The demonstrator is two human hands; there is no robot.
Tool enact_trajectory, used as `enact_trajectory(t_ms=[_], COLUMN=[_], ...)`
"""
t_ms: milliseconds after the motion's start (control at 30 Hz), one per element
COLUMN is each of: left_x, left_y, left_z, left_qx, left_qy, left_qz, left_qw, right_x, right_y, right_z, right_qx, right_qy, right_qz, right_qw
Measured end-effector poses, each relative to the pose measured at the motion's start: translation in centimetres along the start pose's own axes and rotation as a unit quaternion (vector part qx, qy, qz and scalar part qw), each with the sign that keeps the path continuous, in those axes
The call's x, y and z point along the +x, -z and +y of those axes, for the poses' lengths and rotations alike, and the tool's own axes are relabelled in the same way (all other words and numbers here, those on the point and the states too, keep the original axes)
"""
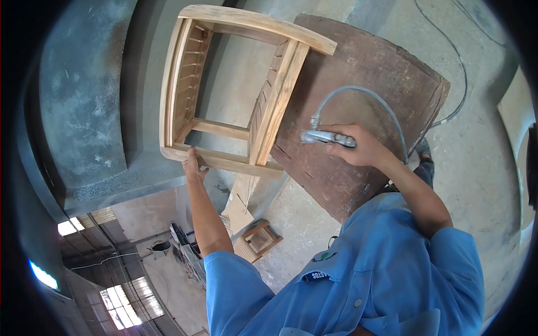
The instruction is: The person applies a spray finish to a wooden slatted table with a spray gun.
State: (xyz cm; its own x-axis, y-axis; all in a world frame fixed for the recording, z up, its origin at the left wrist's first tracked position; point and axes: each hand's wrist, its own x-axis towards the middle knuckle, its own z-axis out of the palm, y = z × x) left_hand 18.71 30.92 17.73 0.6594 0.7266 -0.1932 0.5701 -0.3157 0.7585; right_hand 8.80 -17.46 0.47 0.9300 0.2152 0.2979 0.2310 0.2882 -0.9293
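Note:
My left hand grips the near corner of a pale wooden frame, thumb on the rail and fingers partly hidden below it. The frame has slatted sides and curved outer rails, and lies tilted, partly over a brown board. In my right hand is a metal air or spray gun, its nozzle end toward the frame but apart from it. A grey-blue hose loops from the gun and passes by my right wrist.
The worn brown board lies under my right hand. A dark hose runs over the concrete floor at upper right. A small wooden piece stands below the frame. A large grey panel is at left; windows show at lower left.

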Motion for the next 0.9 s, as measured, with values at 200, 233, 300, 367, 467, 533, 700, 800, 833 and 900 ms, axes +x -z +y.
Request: enact_trajectory(t_ms=[200,233,300,367,467,533,700,800,833,900], left_x=[0.9,0.6,-0.8,-1.9,-3.1,-4.4,-4.3,-8.7,-9.5,-12.3], left_y=[0.3,0.3,-0.3,-0.8,-0.9,-1.1,1.8,0.6,0.1,-2.4], left_z=[-0.7,-0.6,-0.2,-0.1,-0.9,-1.4,-1.6,5.4,7.9,11.5], left_qx=[-0.007,-0.007,0.003,0.002,-0.006,-0.016,0.000,0.349,0.396,0.477], left_qy=[-0.005,-0.005,-0.021,-0.038,-0.062,-0.069,-0.298,-0.558,-0.612,-0.545], left_qz=[-0.022,-0.020,-0.003,0.000,0.007,0.014,0.070,0.206,0.128,0.020], left_qw=[1.000,1.000,1.000,0.999,0.998,0.997,0.952,0.724,0.672,0.689], right_x=[2.4,2.6,2.4,1.9,0.8,0.8,3.2,5.1,5.8,6.6], right_y=[-3.0,-3.4,-3.2,-2.7,-2.1,-1.9,-1.1,-1.5,-1.7,-2.3], right_z=[4.5,5.2,5.1,4.6,3.0,2.1,-2.6,-5.0,-5.4,-5.9], right_qx=[-0.060,-0.079,-0.093,-0.109,-0.126,-0.070,0.011,0.052,0.083,0.075], right_qy=[-0.094,-0.108,-0.118,-0.125,-0.115,-0.073,-0.114,-0.108,-0.103,-0.084], right_qz=[-0.029,-0.032,-0.055,-0.079,-0.081,-0.069,-0.104,-0.127,-0.137,-0.157], right_qw=[0.993,0.990,0.987,0.983,0.982,0.992,0.988,0.985,0.982,0.981])
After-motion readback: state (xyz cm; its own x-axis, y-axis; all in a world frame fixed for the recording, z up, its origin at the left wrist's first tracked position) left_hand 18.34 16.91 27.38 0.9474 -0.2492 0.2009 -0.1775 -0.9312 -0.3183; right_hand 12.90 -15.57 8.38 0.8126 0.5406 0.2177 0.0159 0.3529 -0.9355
